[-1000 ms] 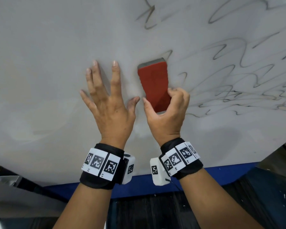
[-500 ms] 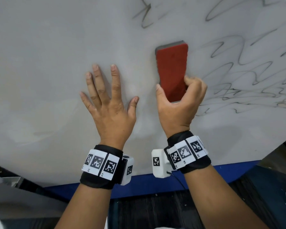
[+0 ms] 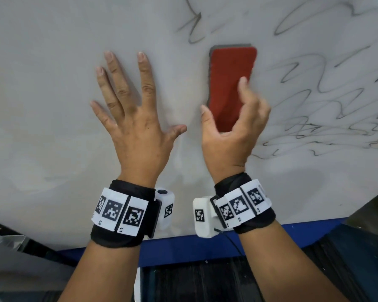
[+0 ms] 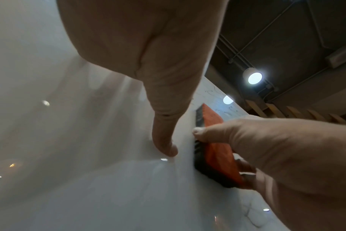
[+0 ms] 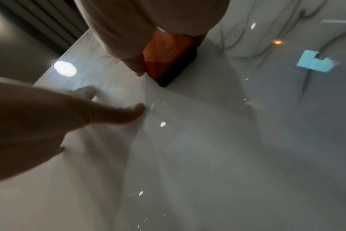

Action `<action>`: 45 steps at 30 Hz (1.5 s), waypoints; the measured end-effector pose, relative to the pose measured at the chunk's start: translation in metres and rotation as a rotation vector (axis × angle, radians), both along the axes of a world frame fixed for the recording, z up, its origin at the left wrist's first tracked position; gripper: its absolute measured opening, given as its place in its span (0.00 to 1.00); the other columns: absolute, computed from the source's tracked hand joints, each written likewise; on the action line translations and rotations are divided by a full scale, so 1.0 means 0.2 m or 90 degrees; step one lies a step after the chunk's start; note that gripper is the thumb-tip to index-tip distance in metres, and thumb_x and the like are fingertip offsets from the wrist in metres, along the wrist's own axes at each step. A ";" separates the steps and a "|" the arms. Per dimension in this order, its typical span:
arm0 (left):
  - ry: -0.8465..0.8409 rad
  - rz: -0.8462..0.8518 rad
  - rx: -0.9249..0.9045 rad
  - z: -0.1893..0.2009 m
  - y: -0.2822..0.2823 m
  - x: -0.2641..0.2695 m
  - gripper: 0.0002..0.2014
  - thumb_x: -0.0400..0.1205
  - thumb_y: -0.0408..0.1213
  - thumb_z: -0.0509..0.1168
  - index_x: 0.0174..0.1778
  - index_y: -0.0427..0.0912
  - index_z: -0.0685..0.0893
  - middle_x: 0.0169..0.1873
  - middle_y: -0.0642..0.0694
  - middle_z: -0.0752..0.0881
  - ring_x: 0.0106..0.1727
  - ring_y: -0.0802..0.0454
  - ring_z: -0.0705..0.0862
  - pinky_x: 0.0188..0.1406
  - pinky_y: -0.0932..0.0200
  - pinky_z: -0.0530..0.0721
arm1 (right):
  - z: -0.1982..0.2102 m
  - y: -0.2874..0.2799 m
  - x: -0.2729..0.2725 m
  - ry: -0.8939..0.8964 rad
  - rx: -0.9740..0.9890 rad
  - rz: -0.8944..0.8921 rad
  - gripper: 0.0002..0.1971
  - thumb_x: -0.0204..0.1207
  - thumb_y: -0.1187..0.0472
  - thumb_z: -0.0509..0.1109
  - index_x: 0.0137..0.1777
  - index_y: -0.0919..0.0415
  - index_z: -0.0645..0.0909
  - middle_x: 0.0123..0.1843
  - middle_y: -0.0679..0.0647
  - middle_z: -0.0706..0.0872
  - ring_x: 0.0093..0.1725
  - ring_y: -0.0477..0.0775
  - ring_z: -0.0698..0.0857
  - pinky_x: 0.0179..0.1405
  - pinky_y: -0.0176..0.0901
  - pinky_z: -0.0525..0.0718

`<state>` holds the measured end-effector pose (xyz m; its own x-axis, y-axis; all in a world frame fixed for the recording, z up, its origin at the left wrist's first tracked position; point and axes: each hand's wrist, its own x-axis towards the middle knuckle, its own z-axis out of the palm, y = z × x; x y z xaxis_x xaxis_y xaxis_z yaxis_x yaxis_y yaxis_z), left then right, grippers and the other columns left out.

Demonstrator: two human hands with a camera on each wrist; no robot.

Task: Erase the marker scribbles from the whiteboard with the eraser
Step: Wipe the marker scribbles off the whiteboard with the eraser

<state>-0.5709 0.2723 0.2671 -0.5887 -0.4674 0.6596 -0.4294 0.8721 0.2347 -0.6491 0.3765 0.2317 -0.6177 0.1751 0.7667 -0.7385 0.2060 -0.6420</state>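
A red-backed eraser point(image 3: 230, 83) with a dark felt face lies upright against the whiteboard point(image 3: 52, 62). My right hand point(image 3: 231, 127) grips its lower half, thumb on the left edge and fingers curled over the right edge. The eraser point(image 4: 213, 150) shows in the left wrist view, and again in the right wrist view point(image 5: 168, 57). Dark marker scribbles point(image 3: 325, 101) cover the board right of the eraser, and a few loops point(image 3: 194, 25) sit just above it. My left hand point(image 3: 131, 110) lies flat on the board to the left, fingers spread.
The board's lower edge meets a blue strip point(image 3: 205, 247) below both wrists. A dark floor or surface point(image 3: 205, 280) lies under that. A light blue patch point(image 5: 314, 62) shows on the board's glossy surface in the right wrist view.
My right hand has slid the eraser up and to the right along the board, toward the scribbles. The left hand has stayed flat in place.
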 end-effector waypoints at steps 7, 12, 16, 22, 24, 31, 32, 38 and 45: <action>-0.013 0.003 -0.015 -0.02 -0.02 0.00 0.63 0.67 0.72 0.72 0.87 0.48 0.41 0.85 0.29 0.41 0.85 0.29 0.39 0.76 0.19 0.47 | 0.02 0.03 -0.05 0.043 -0.006 -0.037 0.32 0.66 0.60 0.82 0.70 0.66 0.80 0.58 0.61 0.76 0.57 0.66 0.80 0.61 0.58 0.82; -0.004 0.000 -0.017 -0.03 -0.03 0.00 0.62 0.69 0.73 0.69 0.87 0.49 0.39 0.85 0.29 0.41 0.85 0.29 0.40 0.76 0.18 0.48 | 0.05 -0.06 0.01 0.055 0.008 -0.016 0.30 0.65 0.61 0.81 0.69 0.63 0.82 0.58 0.62 0.77 0.54 0.66 0.80 0.60 0.60 0.82; 0.002 -0.010 -0.013 -0.03 -0.03 0.00 0.61 0.70 0.74 0.67 0.87 0.50 0.39 0.85 0.30 0.41 0.85 0.30 0.39 0.78 0.20 0.46 | 0.10 0.00 -0.03 0.135 0.107 -0.017 0.28 0.65 0.60 0.83 0.67 0.59 0.85 0.56 0.62 0.80 0.50 0.62 0.79 0.59 0.51 0.80; 0.023 -0.004 -0.022 -0.04 -0.02 0.01 0.62 0.67 0.71 0.73 0.87 0.51 0.43 0.86 0.32 0.44 0.86 0.32 0.42 0.78 0.20 0.50 | 0.23 0.00 -0.09 0.082 -0.054 -0.060 0.30 0.65 0.61 0.81 0.69 0.63 0.83 0.56 0.60 0.76 0.54 0.63 0.78 0.60 0.59 0.81; 0.055 0.010 -0.031 -0.03 -0.02 0.01 0.58 0.68 0.69 0.74 0.87 0.53 0.50 0.86 0.34 0.51 0.86 0.34 0.48 0.76 0.22 0.58 | 0.17 -0.07 -0.01 0.106 0.033 -0.025 0.29 0.64 0.60 0.81 0.68 0.61 0.84 0.57 0.64 0.79 0.53 0.63 0.79 0.61 0.56 0.81; 0.130 0.003 -0.023 0.04 -0.05 0.03 0.56 0.64 0.62 0.80 0.84 0.50 0.60 0.82 0.34 0.60 0.82 0.35 0.58 0.72 0.22 0.64 | 0.22 -0.03 -0.06 0.109 -0.019 -0.060 0.29 0.64 0.60 0.82 0.67 0.61 0.84 0.55 0.59 0.77 0.51 0.63 0.78 0.59 0.49 0.81; 0.122 0.000 -0.005 0.05 -0.05 0.03 0.59 0.64 0.63 0.79 0.86 0.48 0.56 0.83 0.32 0.56 0.84 0.33 0.55 0.73 0.19 0.61 | 0.22 -0.04 -0.06 0.095 -0.037 -0.061 0.29 0.64 0.60 0.82 0.68 0.61 0.84 0.55 0.59 0.77 0.51 0.63 0.78 0.59 0.47 0.80; 0.081 0.005 0.006 0.04 -0.05 0.04 0.59 0.70 0.70 0.71 0.88 0.47 0.48 0.86 0.31 0.47 0.86 0.33 0.45 0.76 0.19 0.55 | 0.12 -0.09 0.04 0.118 0.093 -0.001 0.26 0.63 0.59 0.83 0.63 0.60 0.87 0.54 0.64 0.81 0.49 0.63 0.79 0.55 0.56 0.82; 0.088 0.023 -0.006 0.04 -0.04 0.05 0.58 0.67 0.72 0.72 0.87 0.50 0.52 0.85 0.33 0.52 0.86 0.34 0.51 0.76 0.21 0.59 | 0.21 -0.08 -0.01 0.054 -0.065 -0.021 0.30 0.63 0.60 0.82 0.66 0.65 0.84 0.56 0.63 0.79 0.55 0.58 0.78 0.62 0.53 0.81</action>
